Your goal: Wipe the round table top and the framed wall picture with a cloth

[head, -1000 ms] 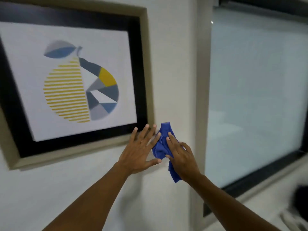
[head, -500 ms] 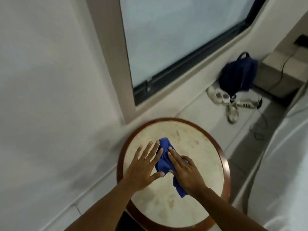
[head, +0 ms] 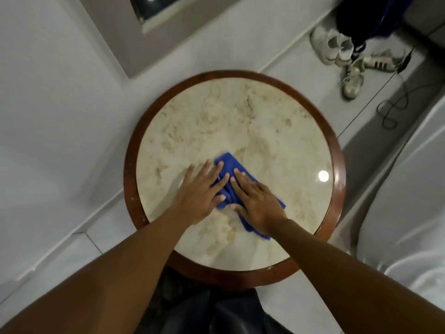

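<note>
The round table (head: pixel 130 165) has a beige marble top inside a dark wooden rim and fills the middle of the view. A crumpled blue cloth (head: pixel 228 164) lies on the marble a little toward me from the centre. My right hand (head: pixel 258 201) lies flat on the cloth and presses it down. My left hand (head: pixel 199 196) rests flat beside it with fingers spread, forefinger and thumb touching the cloth's left edge. The framed wall picture is out of view.
A white wall runs along the left, with a window frame (head: pixel 144 22) at the top. On the floor beyond the table lie several pale shoes (head: pixel 337 48), a dark bag (head: pixel 361 18) and a thin cable (head: pixel 392 108). White fabric (head: pixel 409 194) lies close on the right.
My view has swung down from the wall picture to the table. Both hands and the cloth went from the wall by the frame to the table top, now seen closer.
</note>
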### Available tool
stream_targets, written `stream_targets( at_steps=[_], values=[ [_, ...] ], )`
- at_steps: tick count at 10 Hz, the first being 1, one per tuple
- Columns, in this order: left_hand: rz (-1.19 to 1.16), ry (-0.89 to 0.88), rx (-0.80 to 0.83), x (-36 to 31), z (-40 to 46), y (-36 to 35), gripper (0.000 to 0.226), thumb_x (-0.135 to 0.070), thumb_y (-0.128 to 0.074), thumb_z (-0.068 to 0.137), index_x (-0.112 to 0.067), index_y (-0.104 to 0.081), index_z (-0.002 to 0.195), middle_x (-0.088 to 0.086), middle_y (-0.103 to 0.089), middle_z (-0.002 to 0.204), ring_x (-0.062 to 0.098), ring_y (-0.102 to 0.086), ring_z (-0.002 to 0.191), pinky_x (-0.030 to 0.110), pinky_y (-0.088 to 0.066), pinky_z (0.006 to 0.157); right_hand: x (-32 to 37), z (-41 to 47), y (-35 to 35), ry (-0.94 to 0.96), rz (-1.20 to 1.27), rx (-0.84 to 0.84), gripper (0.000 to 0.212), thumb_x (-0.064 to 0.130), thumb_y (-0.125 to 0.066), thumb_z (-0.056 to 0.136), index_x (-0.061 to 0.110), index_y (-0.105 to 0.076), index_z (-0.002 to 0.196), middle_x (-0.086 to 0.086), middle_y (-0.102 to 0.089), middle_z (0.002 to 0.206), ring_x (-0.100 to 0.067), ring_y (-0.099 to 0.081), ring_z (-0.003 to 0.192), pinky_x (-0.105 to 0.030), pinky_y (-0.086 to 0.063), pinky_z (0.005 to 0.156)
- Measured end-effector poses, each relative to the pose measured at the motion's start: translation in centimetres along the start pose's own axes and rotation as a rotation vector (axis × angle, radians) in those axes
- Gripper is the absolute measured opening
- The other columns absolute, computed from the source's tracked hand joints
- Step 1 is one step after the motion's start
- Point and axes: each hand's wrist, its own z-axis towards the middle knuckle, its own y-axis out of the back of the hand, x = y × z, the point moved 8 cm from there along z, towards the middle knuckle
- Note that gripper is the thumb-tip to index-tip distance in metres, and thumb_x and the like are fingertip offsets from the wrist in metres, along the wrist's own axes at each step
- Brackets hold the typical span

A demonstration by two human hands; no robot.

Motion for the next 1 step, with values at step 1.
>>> stream_targets(
  at_steps=[1],
  values=[
    [-0.062,0.027,0.053,0.98,-1.52,6.08,0.067,-0.057,-0.016,0.103,-0.025,-0.002,0.160,0.007,0.004,0.171,0.027,0.007,0.156,0.053,-0.006,0.124,0.41,-0.78,5.82,-0.033,0.099,0.164,0.081,0.070,-0.014,0.095,0.019,-0.011,0.158,-0.002,0.002,0.165,-0.017,-0.001,0.152,-0.037,-0.018,0.117]
  ],
)
